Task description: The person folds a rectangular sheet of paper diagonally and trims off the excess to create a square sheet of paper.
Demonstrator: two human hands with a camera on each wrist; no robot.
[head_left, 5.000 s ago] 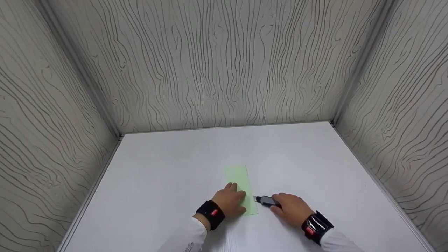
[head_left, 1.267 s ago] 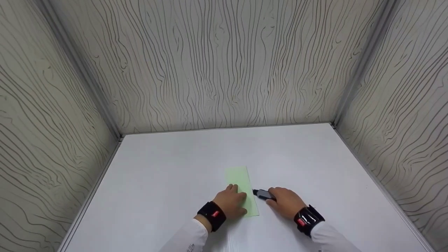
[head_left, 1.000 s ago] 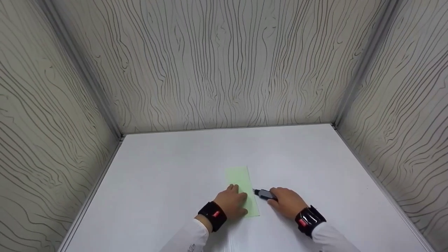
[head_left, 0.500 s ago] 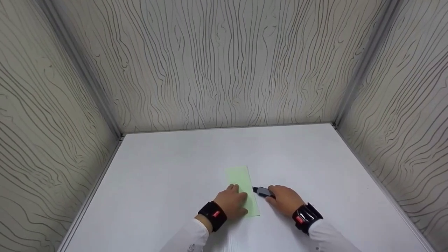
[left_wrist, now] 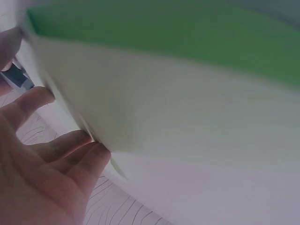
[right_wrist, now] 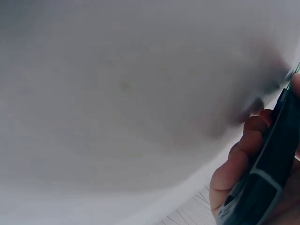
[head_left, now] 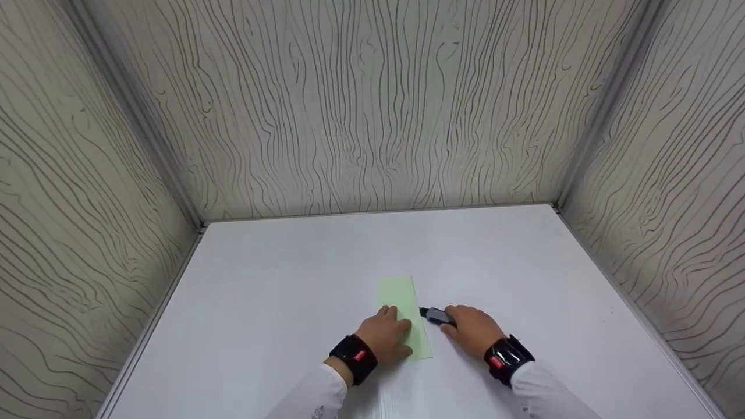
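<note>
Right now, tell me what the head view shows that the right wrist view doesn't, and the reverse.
Only head: the left hand on the green paper, the wristbands, the sleeves and the table's far edge.
Only right wrist: a pale line across the knife's dark handle, and a blurred dark smudge, probably a reflection.
Both: right hand gripping the knife, the table, and patterned wall. A green sliver at right wrist may be the paper.
</note>
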